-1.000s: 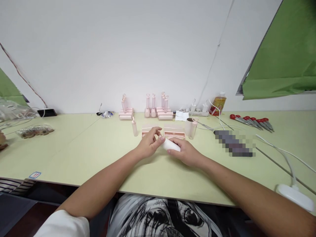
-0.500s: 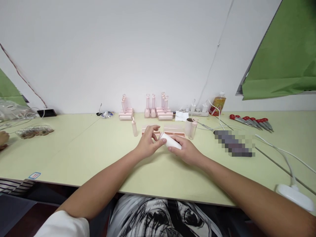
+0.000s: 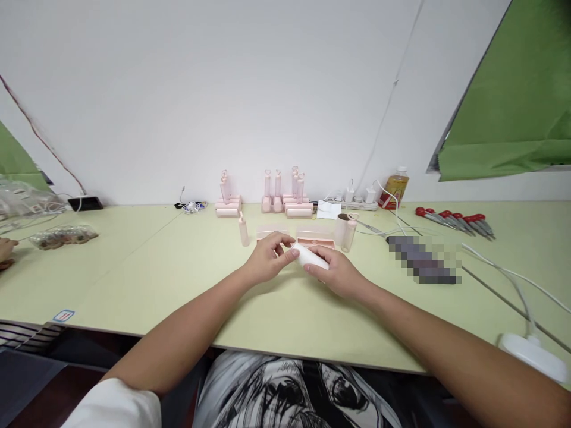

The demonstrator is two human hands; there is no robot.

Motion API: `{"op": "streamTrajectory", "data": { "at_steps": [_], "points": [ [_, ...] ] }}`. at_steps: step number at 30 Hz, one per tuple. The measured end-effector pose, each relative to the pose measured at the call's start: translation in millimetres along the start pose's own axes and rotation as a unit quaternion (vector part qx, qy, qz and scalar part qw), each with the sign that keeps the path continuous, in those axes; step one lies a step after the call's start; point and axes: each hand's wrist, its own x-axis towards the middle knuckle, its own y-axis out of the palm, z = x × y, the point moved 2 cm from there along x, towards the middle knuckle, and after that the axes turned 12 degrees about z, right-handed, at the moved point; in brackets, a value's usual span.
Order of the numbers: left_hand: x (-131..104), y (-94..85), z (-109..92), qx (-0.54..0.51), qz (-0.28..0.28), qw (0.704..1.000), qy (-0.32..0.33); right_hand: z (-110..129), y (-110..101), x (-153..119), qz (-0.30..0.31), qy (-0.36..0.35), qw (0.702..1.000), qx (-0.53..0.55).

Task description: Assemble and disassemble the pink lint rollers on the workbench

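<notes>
- we locate the white roll (image 3: 312, 257) above the middle of the desk (image 3: 178, 297), between both hands, tilted, its left end slightly raised.
- we keep the right hand (image 3: 339, 273) wrapped around the roll's body; this grip is closed on it, probably to steady it and leave the left end exposed.
- we set the left hand (image 3: 267, 258) at that end, thumb and curled fingers touching or nearly so; we cannot tell whether they pinch it.
- we note two pink cases (image 3: 315, 242) side by side just beyond the hands, toward the back edge; the right one shows a raised clear lid, presumably for access. the left hand partly covers the other.
- we find a pink handle (image 3: 243, 230) upright left of the cases, and a brown tube (image 3: 342, 221) with a clear cylinder (image 3: 349, 233) upright on their right, likely parked within reach.
- we see pink boxes (image 3: 298, 210) with upright pieces along the back edge, presumably there to spare the hands' space.
- we observe a bottle (image 3: 396, 187) and a power strip (image 3: 363, 206) at the back edge, right of the boxes.
- we record a pixelated dark object (image 3: 422, 260) and a white cable (image 3: 504, 267) toward the right edge; neither blocks the hands. the cases stand nearest in the way of forward reach.
- we note a co-worker's hand (image 3: 6, 248) far left, well apart.
</notes>
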Motion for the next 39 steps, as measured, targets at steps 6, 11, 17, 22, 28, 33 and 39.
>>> {"op": "streamTrajectory", "data": {
  "at_steps": [6,11,17,22,28,33,39],
  "points": [
    [0.8,-3.3,2.0,-0.057,-0.028,0.998,-0.02,1.8,-0.1,-0.4,0.001,0.003,1.0,0.005],
    [0.4,-0.9,2.4,-0.065,0.001,0.998,-0.016,0.9,0.2,-0.1,0.002,-0.006,1.0,0.004],
    [-2.6,1.1,-1.7,-0.006,0.064,0.998,0.014,4.7,0.8,-1.0,0.01,-0.035,0.999,0.003],
    [-3.9,-0.5,-2.9,0.013,0.05,0.999,0.017,6.3,-0.8,-2.1,-0.008,-0.028,0.999,0.018],
    [-3.7,-2.4,-1.6,-0.02,-0.05,0.999,0.004,2.9,-2.2,-1.6,-0.031,-0.011,0.999,0.035],
    [-2.6,2.9,-1.5,-0.044,-0.016,0.999,0.019,0.8,-2.2,-1.9,-0.04,-0.014,0.998,0.052],
    [-0.4,-4.1,0.8,-0.021,0.006,1.0,0.021,2.2,-1.9,-2.9,-0.038,-0.004,0.998,0.055]
  ]
}}
